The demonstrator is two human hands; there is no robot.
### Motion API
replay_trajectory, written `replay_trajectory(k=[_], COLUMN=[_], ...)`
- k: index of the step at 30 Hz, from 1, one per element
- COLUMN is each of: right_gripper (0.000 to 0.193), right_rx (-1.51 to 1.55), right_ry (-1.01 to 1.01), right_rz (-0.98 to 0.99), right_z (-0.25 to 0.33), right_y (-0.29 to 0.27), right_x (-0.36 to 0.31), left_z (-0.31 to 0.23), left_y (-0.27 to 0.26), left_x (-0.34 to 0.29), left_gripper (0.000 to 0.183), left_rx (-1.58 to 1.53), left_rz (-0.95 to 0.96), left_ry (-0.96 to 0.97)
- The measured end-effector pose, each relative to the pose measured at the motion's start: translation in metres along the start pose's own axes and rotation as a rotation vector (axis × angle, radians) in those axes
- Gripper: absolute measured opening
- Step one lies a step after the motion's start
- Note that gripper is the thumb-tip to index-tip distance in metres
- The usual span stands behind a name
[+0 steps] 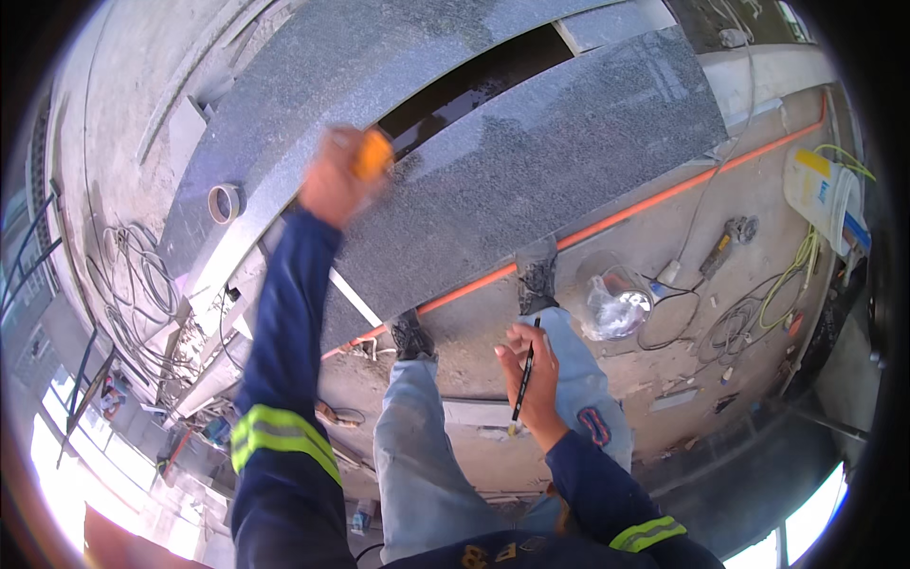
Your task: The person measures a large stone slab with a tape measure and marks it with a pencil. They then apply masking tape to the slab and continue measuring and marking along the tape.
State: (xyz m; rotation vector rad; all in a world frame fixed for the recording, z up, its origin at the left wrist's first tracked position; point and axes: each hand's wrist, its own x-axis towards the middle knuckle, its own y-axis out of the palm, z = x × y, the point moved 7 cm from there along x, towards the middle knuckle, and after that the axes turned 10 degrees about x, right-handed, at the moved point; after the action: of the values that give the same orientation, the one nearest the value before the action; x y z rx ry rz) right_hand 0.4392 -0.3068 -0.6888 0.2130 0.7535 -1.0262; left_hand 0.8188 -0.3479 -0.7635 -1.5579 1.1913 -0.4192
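Note:
My left hand [334,180] is closed round a compact orange-yellow tape measure [373,155], both smeared by motion. It hangs over the speckled grey stone slabs [540,156], beside the left end of the dark gap [479,87] between them. Lower down, in front of my right leg, my right hand [540,384] holds a slim black pencil [524,384]. The pencil stands nearly upright in the picture, pinned by the thumb, its lower end leaning slightly left. The other fingers are loosely curled.
A roll of tape [225,203] sits on the slab at left. An orange pipe [645,204] runs along the slabs' near edge. To the right are a clear bucket [614,303], an angle grinder [728,245] and a white container [823,194]. Coiled cables [142,270] lie at left.

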Motion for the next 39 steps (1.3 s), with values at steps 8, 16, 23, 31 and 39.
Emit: replay_trajectory(k=[8, 16, 23, 31, 39], right_gripper=[0.027, 0.021, 0.007, 0.033, 0.031], right_rx=[0.31, 0.307, 0.187, -0.596, -0.472], right_ry=[0.374, 0.374, 0.253, -0.754, -1.009], right_rz=[0.334, 0.725, 0.421, -0.453, -0.566], right_z=[0.006, -0.004, 0.013, 0.181, 0.183], right_y=[-0.009, -0.015, -0.119, -0.269, -0.266], right_x=[0.029, 0.022, 0.124, 0.436, 0.477], left_z=[-0.166, -0.188, -0.071, 0.238, 0.268], left_y=[0.047, 0.028, 0.024, 0.026, 0.073], left_x=[-0.225, -0.222, -0.245, -0.297, -0.29], left_gripper=[0.043, 0.052, 0.026, 0.027, 0.029], left_rx=[-0.598, -0.586, -0.283, -0.108, -0.228], left_rz=[0.172, 0.103, -0.142, -0.489, -0.82], left_ry=[-0.061, 0.061, -0.142, -0.715, -0.754])
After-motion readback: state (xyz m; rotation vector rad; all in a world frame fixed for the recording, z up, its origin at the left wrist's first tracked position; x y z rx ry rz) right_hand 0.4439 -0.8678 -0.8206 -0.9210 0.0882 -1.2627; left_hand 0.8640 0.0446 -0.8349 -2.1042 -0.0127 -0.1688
